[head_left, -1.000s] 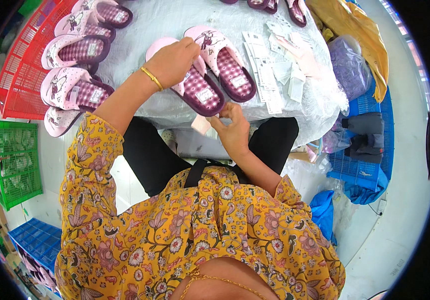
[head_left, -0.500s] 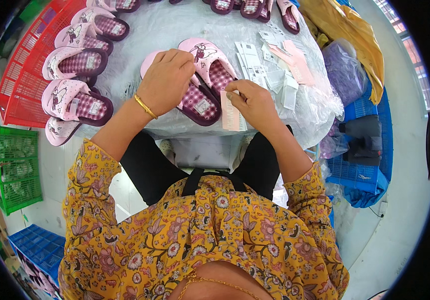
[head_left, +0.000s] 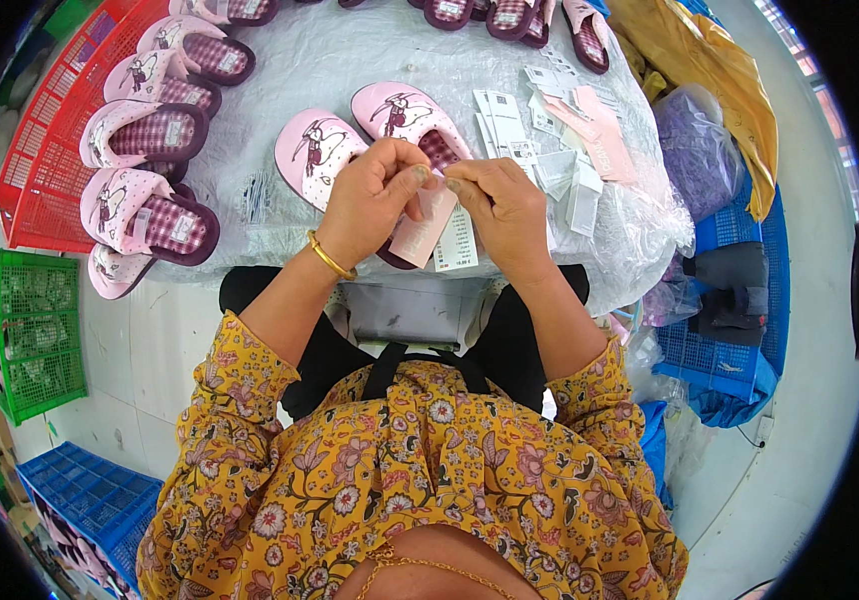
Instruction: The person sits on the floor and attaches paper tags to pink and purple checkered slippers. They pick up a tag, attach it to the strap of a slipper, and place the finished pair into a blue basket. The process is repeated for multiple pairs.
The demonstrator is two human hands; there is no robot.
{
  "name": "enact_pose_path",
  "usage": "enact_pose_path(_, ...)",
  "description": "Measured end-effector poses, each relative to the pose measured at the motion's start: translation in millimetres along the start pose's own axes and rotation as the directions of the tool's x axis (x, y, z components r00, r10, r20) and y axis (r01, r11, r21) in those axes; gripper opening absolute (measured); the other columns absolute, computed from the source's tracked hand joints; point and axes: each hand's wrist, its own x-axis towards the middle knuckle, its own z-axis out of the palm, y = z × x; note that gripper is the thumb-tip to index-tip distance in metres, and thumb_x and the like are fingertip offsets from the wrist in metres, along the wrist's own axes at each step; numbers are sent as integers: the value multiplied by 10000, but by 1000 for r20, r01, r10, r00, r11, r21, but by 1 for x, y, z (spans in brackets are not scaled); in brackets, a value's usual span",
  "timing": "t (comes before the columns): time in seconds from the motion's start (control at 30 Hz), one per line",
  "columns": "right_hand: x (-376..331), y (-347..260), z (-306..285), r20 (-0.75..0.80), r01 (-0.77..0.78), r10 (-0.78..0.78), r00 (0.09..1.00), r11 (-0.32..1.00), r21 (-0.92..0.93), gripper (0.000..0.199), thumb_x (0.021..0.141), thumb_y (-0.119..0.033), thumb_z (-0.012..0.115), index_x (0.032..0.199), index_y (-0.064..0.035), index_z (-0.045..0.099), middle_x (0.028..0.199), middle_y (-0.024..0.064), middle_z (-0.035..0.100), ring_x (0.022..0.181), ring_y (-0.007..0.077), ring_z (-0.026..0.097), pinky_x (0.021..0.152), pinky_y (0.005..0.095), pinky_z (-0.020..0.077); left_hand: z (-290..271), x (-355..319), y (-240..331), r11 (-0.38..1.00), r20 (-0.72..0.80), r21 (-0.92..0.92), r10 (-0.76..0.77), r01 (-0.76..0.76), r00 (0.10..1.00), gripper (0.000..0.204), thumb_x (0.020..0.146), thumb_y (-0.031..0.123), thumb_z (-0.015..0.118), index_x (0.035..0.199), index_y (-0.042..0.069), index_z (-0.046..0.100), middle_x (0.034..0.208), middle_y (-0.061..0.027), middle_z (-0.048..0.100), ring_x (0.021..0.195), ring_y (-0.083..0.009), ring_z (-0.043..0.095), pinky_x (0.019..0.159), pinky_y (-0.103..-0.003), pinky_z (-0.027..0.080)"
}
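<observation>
In front of me a pair of pink slippers lies on the plastic-covered table: the left slipper (head_left: 312, 150) is partly behind my left hand (head_left: 378, 198), the right slipper (head_left: 400, 110) just beyond both hands. My left hand is closed in a pinch at the top of a pink hang tag (head_left: 424, 232). Close beside it, my right hand (head_left: 498, 208) pinches at the top edge of the tags. A white printed tag (head_left: 458, 245) hangs under the fingers, partly behind the pink one. Whatever joins the tags is too small to make out.
Several pink slippers (head_left: 145, 135) line the table's left edge, and more (head_left: 590, 40) lie along the far side. Loose white tags (head_left: 506, 122) and pink tags (head_left: 605, 145) are spread to the right. Crates stand around: red (head_left: 60, 130), green (head_left: 42, 335), blue (head_left: 95, 490).
My left hand has left the slippers and come right and nearer, meeting my right hand at the tags. The tags have shifted slightly left, and the white one shows more.
</observation>
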Motion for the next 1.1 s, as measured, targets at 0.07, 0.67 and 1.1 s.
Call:
enact_pose_path(0.07, -1, -2, -2, 17, -77, 77, 997, 997, 11, 159, 778, -64, 747, 925, -62, 686, 826, 45, 685, 755, 213, 633, 661, 324, 506, -1, 1, -3, 989, 14, 145, 29, -31, 999, 96, 945, 45, 572, 1025, 4, 604, 885, -29, 659, 653, -72, 584, 611, -217, 489)
enact_pose_path(0.67, -7, 2, -1, -8, -30, 30, 1000, 999, 39, 207, 741, -40, 782, 914, -47, 667, 841, 35, 703, 717, 165, 640, 613, 277, 523, -5, 3, -5, 974, 164, 227, -24, -14, 986, 200, 942, 15, 559, 1142, 17, 568, 1022, -10, 608, 919, -59, 594, 802, -217, 495)
enact_pose_path(1.1, -6, 3, -2, 51, 30, -28, 998, 999, -31, 216, 745, -54, 779, 924, -65, 658, 823, 32, 696, 692, 185, 629, 601, 299, 515, -3, 7, -3, 960, 199, 280, -33, -25, 979, 171, 928, -12, 554, 1096, 17, 558, 972, 10, 588, 884, -39, 567, 768, -201, 479)
